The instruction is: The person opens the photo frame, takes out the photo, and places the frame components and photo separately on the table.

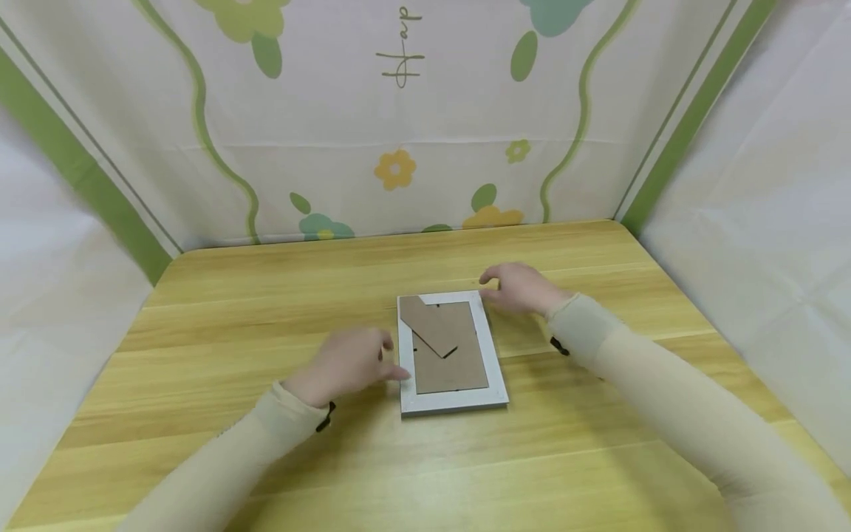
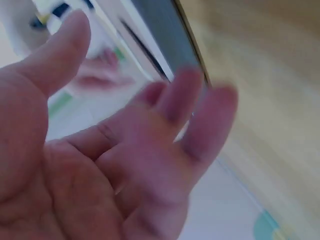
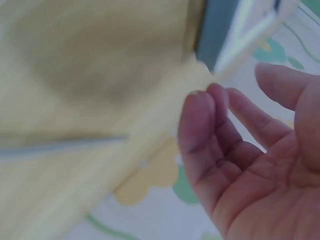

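A picture frame (image 1: 493, 362) lies face down on the wooden table, with its white back border up. Its brown backing board (image 1: 452, 374) and folded stand leg (image 1: 425, 323) face upward. At the frame's left edge is my left hand (image 1: 347, 362), thumb toward the border and fingers loosely bent. Close by the far right corner, my right hand (image 1: 521, 287) has its fingers partly bent. The left wrist view shows the left hand's palm (image 2: 75, 185) with nothing gripped. Likewise, the right palm (image 3: 270, 185) holds nothing beside the frame's grey side (image 3: 216, 35). Contact with the frame is unclear.
The wooden table (image 1: 279, 284) ends at a white flowered cloth (image 1: 319, 177) at the back. White cloth sides rise at left and right (image 1: 764, 185). In the right wrist view, a thin grey strip (image 3: 60, 146) is blurred; I cannot tell its kind.
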### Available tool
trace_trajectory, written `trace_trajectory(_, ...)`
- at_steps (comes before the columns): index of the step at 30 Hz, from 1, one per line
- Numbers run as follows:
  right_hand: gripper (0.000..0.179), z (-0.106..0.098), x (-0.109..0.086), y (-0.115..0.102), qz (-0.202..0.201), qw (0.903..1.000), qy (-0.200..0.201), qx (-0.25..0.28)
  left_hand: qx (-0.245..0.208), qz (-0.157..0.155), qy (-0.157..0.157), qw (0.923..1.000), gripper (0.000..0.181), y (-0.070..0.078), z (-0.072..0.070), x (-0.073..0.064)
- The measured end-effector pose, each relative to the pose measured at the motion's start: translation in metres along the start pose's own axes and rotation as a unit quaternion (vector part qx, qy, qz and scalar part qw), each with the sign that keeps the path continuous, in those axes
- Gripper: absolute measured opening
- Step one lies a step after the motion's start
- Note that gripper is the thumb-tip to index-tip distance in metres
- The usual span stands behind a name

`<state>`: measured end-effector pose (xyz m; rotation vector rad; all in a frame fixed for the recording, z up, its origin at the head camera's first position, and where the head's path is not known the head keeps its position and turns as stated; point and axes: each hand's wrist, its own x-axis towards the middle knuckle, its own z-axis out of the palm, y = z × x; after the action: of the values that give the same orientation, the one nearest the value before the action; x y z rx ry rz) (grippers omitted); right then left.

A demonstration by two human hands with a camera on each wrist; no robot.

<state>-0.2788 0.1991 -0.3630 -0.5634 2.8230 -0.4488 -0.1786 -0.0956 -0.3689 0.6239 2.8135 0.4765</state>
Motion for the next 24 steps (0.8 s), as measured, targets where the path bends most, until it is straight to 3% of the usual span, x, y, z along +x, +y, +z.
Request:
trace_trajectory(5, 0.036, -0.015, -0.025, 0.02, 0.014, 0.9998, 0.016, -0.003, -0.039, 0.004, -0.022, 0.999, 0.089, -0.021, -0.011, 0.018)
trace_trajectory(11, 0.041, -0.016, -0.057, 0.049, 0.045, 0.9988, 0.017, -0.009, -0.05, 0.022, -0.05, 0.9973, 0.115, -0.035, -0.001, 0.028)
trace_trajectory(17, 0.048, -0.006, -0.079, 0.066, 0.065, 0.9974, 0.013, -0.028, -0.042, 0.03, -0.066, 0.9965, 0.119, -0.032, 0.006, 0.029)
trace_trajectory(24, 0.056, 0.002, -0.095, 0.068, 0.073, 0.9961, 0.009, -0.049, -0.042, 0.021, -0.067, 0.9967, 0.115, -0.029, 0.008, 0.028)
